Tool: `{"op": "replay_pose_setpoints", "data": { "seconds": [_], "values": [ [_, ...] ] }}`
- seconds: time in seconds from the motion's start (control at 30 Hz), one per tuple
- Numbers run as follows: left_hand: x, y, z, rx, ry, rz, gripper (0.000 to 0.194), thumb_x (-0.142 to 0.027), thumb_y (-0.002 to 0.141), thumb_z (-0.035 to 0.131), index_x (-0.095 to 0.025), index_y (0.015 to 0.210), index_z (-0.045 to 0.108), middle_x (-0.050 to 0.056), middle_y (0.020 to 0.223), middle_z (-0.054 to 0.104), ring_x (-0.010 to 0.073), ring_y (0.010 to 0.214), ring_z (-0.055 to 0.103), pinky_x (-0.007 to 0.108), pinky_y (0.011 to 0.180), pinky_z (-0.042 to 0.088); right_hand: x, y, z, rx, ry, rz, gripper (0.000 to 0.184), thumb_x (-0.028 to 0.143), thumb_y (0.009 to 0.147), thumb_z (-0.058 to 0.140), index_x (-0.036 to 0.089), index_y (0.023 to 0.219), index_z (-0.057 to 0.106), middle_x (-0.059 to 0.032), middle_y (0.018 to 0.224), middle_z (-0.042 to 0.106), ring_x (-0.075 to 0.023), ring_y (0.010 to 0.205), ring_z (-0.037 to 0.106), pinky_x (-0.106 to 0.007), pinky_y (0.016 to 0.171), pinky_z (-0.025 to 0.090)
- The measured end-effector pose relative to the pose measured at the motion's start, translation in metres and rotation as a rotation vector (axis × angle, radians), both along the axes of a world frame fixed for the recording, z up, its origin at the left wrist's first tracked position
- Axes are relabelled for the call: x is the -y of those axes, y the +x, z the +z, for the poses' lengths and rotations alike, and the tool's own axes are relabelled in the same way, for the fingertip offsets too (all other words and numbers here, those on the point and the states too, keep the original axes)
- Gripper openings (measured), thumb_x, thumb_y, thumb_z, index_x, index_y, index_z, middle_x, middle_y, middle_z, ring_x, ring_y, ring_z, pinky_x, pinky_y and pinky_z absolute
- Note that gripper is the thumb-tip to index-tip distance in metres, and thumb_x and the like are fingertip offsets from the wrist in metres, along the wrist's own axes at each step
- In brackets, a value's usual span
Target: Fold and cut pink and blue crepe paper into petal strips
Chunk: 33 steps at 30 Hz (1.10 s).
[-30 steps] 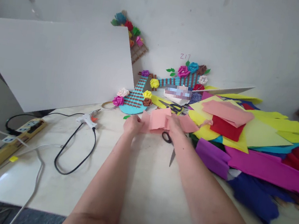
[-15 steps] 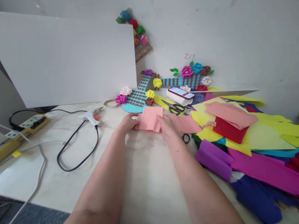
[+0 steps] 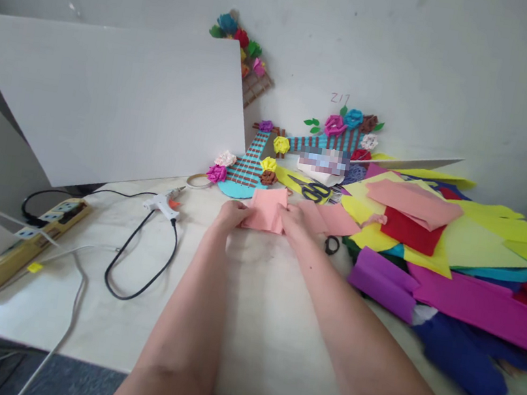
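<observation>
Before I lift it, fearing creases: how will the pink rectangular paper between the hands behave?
The pink rectangular paper looks thin, so probably light. Held at opposite sides by left hand and right hand, it may flop if released.

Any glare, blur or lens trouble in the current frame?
Head view: glare whitens the table's front-left edge, near the power strip; head view, lower right: navy paper looks soft; head view, upper right: the corner darkens; head view, centre: pink paper reads clearly, though without fine texture.
</observation>
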State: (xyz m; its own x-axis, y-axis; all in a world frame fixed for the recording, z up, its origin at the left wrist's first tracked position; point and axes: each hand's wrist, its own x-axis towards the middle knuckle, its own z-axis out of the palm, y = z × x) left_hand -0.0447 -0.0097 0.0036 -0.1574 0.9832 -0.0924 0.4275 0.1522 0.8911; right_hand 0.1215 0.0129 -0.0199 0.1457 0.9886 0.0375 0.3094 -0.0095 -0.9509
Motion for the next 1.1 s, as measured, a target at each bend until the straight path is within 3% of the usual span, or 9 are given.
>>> {"op": "replay_pose_setpoints", "data": {
  "seconds": [0.2,0.3,0.4,0.67,1.1],
  "values": [
    [0.000,0.001,-0.001,-0.029,0.009,0.043,0.017,-0.028,0.063,0.062,-0.016,0.055,0.052,-0.003,0.042,0.047,0.0084,0.041,0.043,0.020,0.044,0.034,0.003,0.002,0.006,0.073,-0.012,-0.018,0.023,0.031,0.068,0.055,0.015,0.083,0.062,-0.0049,0.072,0.064,-0.0172,0.065,0.060,-0.024,0.056,0.045],
    [0.002,0.002,0.002,0.002,0.006,0.047,0.016,-0.026,0.063,0.062,-0.016,0.056,0.052,-0.004,0.041,0.046,0.0081,0.040,0.043,0.019,0.043,0.035,0.005,0.004,0.009,0.067,-0.012,-0.121,0.041,0.023,0.063,0.060,0.017,0.103,0.057,-0.0069,0.091,0.065,-0.0166,0.076,0.061,-0.024,0.063,0.047],
    [0.004,0.003,0.003,0.026,-0.008,0.047,0.014,-0.023,0.063,0.062,-0.016,0.057,0.052,-0.004,0.041,0.046,0.0078,0.039,0.043,0.019,0.042,0.035,0.005,0.006,0.009,0.114,-0.009,-0.138,0.051,0.015,0.060,0.058,0.020,0.111,0.054,-0.0055,0.095,0.064,-0.0168,0.081,0.061,-0.025,0.068,0.048],
    [0.005,0.004,0.005,0.159,-0.029,0.013,0.014,-0.022,0.064,0.061,-0.015,0.057,0.052,-0.003,0.042,0.047,0.0081,0.041,0.045,0.020,0.045,0.039,0.005,0.004,0.004,0.061,0.076,0.023,0.025,0.010,0.064,0.045,0.018,0.076,0.066,-0.0013,0.084,0.067,-0.0143,0.079,0.062,-0.023,0.071,0.048],
    [0.006,0.003,0.006,0.151,-0.042,0.014,0.013,-0.020,0.057,0.067,-0.014,0.055,0.056,-0.003,0.042,0.048,0.0074,0.039,0.044,0.020,0.044,0.038,0.018,0.012,0.018,0.559,0.130,0.033,0.030,0.011,0.066,0.051,0.022,0.086,0.070,-0.0035,0.094,0.069,-0.0190,0.087,0.061,-0.025,0.071,0.044]
  ]
}}
